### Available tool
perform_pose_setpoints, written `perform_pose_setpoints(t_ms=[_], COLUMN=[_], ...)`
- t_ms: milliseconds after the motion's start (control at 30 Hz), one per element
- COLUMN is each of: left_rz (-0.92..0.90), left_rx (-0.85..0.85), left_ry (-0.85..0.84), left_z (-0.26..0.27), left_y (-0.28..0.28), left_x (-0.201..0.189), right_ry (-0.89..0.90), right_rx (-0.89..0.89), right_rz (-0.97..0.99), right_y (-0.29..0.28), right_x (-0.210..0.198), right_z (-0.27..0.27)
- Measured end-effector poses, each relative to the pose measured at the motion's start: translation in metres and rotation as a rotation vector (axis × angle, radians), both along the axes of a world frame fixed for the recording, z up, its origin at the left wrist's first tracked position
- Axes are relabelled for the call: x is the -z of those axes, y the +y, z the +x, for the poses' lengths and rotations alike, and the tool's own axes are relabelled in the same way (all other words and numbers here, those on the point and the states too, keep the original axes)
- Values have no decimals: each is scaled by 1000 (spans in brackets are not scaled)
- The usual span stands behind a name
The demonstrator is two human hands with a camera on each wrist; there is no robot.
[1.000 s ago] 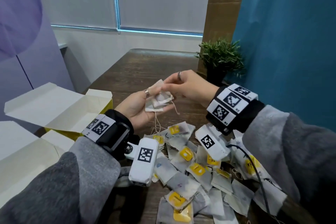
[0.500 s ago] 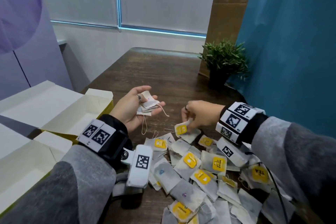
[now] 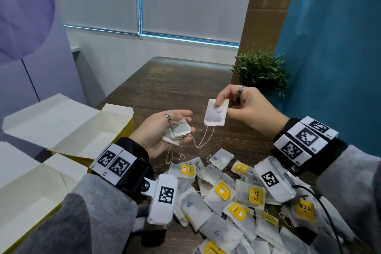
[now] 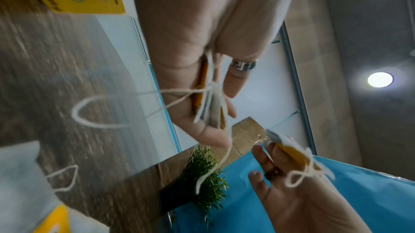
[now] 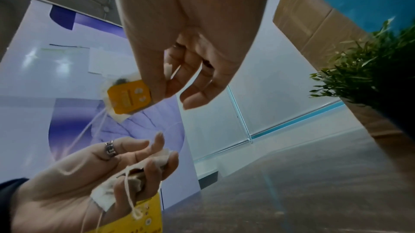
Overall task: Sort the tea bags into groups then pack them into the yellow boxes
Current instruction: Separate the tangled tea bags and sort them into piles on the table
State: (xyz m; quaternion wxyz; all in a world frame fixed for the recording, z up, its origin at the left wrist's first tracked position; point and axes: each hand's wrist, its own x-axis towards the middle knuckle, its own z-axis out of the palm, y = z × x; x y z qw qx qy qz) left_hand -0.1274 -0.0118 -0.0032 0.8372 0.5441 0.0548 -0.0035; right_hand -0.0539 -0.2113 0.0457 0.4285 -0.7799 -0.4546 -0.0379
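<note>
One bag in transit, sorting step

R hand pinches single tea bag, marked side up, above counter. L hand cups small stack, fingers curled round it. Loose pile below; yellow boxes open at left. Next, prob.: lay bag on stack, squarely, strings clear.

A handwritten purple "9" marks the tea bag pinched in the right hand. Among the pile on the table, one yellow tag reads "RELAX", another yellow tag reads "TEA". Print on the remaining tags is too small to read.
</note>
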Motion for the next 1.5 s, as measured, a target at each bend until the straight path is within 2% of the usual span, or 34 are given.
perform_pose_setpoints(t_ms=[133,200,267,300,400,433,533,600,733,800,867,967,1033,1133,1200,1300,1500], left_rz=[-107,-71,-61,-64,-71,-75,-94,-102,-105,-109,-123,-151,-178,-200,-207,-198,-154], left_rx=[143,178,99,44,-67,-97,-153,-153,-146,-150,-158,-172,-186,-201,-210,-211,-225], left_ry=[-35,-102,-124,-119,-88,-76,-33,-9,14,24,31,4,-20,-46,-52,-53,-29], left_z=[-5,-7,-5,-4,-1,0,1,1,2,2,1,1,0,0,-1,-2,-1], left_y=[0,0,1,3,8,10,15,18,19,19,21,24,26,27,28,29,30], left_x=[-2,-2,0,1,4,5,6,7,8,7,7,4,1,-1,-2,-4,-3], right_ry=[284,332,323,313,323,318,226,187,103,62,153,434,563,625,524,230,20], right_rx=[-84,-124,-154,-127,106,161,138,73,72,84,86,21,-57,-151,-207,-199,-107], right_rz=[6,-106,-223,-243,-243,-335,-944,-1144,-1082,-947,-710,-419,-411,-577,-758,-931,-747], right_y=[12,20,28,30,31,29,20,14,8,4,2,4,14,38,56,74,56], right_x=[0,0,0,0,7,12,34,44,46,42,35,23,22,31,40,46,32], right_z=[-3,-5,-6,-3,11,17,30,32,33,34,32,24,17,6,-4,-16,-14])
